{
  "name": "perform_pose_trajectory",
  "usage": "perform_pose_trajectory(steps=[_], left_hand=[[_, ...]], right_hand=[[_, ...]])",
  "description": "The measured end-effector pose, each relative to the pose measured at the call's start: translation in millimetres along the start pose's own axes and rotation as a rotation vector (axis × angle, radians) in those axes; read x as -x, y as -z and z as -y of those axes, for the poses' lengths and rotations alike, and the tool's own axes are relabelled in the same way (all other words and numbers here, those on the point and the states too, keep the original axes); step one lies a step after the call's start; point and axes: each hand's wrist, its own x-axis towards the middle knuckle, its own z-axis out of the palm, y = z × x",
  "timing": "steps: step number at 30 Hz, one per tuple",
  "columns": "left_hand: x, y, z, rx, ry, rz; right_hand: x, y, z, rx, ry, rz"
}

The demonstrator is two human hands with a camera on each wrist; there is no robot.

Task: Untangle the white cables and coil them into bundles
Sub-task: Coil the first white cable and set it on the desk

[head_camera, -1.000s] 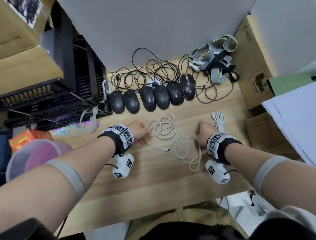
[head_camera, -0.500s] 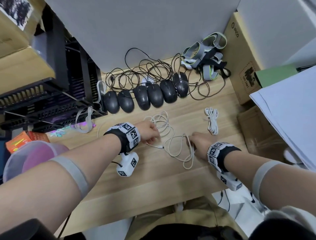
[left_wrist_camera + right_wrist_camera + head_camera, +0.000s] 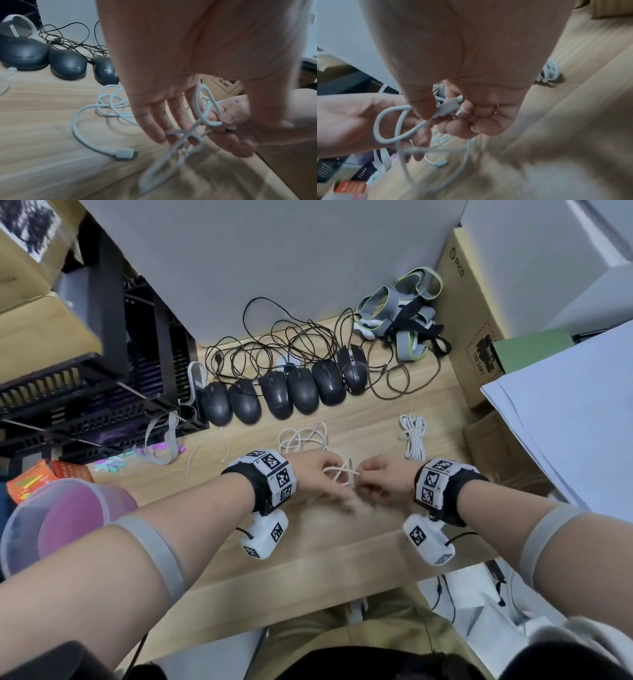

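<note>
L hand (image 3: pixel 317 474) fingers straight; R hand (image 3: pixel 387 479) pinches cable (image 3: pixel 342 470).

Six black computer mice (image 3: pixel 303 392), one coiled white cable bundle (image 3: pixel 412 436), two hands (image 3: pixel 387 479), one pink tub (image 3: pixel 68 483)

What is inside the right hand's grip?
The right hand pinches a white cable's plug between thumb and fingers. Whether anything lies deeper in the palm is hidden by the curled fingers.
</note>
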Motion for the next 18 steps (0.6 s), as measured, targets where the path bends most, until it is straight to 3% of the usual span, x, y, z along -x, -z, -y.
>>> perform_pose_trajectory(steps=[3, 7, 12, 15, 18], left_hand=[[-3.9, 6.8, -4.3, 0.097, 0.113, -0.101], [3.6, 24.9, -1.9, 0.156, 0.313, -0.312], [22.1, 39.4, -0.6, -0.026, 0.399, -0.201], [24.6, 44.1, -6.3, -0.197, 0.316, -0.317], [17.8, 42.5, -18.5, 0.068, 0.018, -0.355]], right_hand=[[-2.2, 4.9, 10.7, -0.245, -0.028, 0.065], [-4.7, 21.8, 17.4, -0.584, -0.136, -0.016], [-2.8, 35.8, 32.2, -0.661, -0.089, -0.090], [-0.1, 31.0, 45.3, -0.561, -0.091, -0.101], [0.6, 20.8, 52.1, -0.362, -0.040, -0.135]])
